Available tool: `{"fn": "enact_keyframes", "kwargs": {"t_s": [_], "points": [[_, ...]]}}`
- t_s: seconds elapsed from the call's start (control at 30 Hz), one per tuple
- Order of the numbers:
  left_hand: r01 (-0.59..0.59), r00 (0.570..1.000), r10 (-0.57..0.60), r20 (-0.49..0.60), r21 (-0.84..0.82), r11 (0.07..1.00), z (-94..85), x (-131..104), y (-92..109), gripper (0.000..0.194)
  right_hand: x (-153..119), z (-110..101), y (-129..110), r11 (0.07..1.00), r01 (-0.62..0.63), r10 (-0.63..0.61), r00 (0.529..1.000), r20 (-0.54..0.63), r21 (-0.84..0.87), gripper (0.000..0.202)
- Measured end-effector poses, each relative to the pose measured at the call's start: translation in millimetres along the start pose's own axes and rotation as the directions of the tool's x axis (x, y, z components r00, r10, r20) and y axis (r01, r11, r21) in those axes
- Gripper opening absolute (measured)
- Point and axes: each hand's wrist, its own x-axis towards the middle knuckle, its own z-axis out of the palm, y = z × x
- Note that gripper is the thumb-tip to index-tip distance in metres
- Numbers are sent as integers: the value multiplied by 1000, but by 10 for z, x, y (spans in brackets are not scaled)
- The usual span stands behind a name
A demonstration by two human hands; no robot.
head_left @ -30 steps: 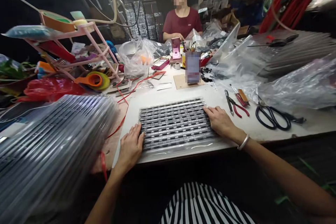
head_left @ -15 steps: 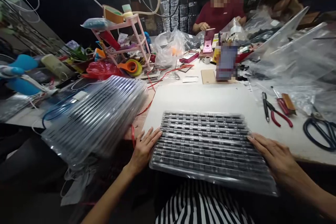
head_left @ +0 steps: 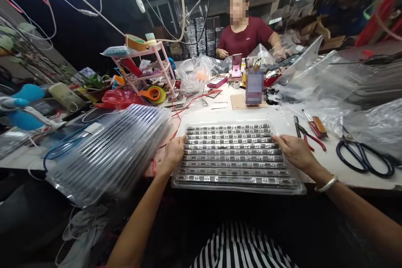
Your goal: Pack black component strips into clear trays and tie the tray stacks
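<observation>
A clear plastic tray point(head_left: 232, 155) with several rows of dark strips lies at the front edge of the white table point(head_left: 220, 111). On its left side, my left hand point(head_left: 174, 150) grips the tray's edge with bent fingers. Opposite, my right hand point(head_left: 293, 148) is closed on the right edge, thumb side up, with a bangle on the wrist. A stack of similar clear trays point(head_left: 109, 146) sits to the left of my left hand, jutting past the table's front edge.
Pliers point(head_left: 309, 138), a screwdriver point(head_left: 314, 125) and large scissors point(head_left: 361, 157) lie right. Behind are a phone point(head_left: 255, 88), a pink rack point(head_left: 150, 69) and plastic bags point(head_left: 197, 75). A person in a red shirt point(head_left: 246, 35) sits across the table.
The tray now looks flatter, its strips reflecting more light. My fingers have gone from resting along its sides to gripping its edges. The view has tilted up, and the person's arm reaches out sideways.
</observation>
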Motion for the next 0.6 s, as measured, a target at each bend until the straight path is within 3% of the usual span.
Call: {"fn": "enact_keyframes", "kwargs": {"t_s": [0.07,0.13,0.3,0.43,0.53,0.6], "points": [[11,997,-14,82,38,999,159,-37,-63,44,-39,151,96,994,-45,50,998,48,-101,52],[-23,996,21,88,23,999,257,-169,-147,44,-159,252,175,987,-66,73,997,39,-149,51],[-130,988,135,73,-73,989,291,-567,-296,52,-490,344,239,984,-75,63,995,-79,-160,57],[-70,995,76,67,-91,993,305,-472,-289,48,-372,384,190,955,-86,61,994,-96,-283,54],[-77,991,92,98,-147,986,328,-297,-304,50,-230,380,61,928,11,-75,985,-158,-373,52],[-107,984,132,117,-201,974,341,-250,-332,51,-214,370,-60,892,213,-279,953,-117,-398,53]]}}
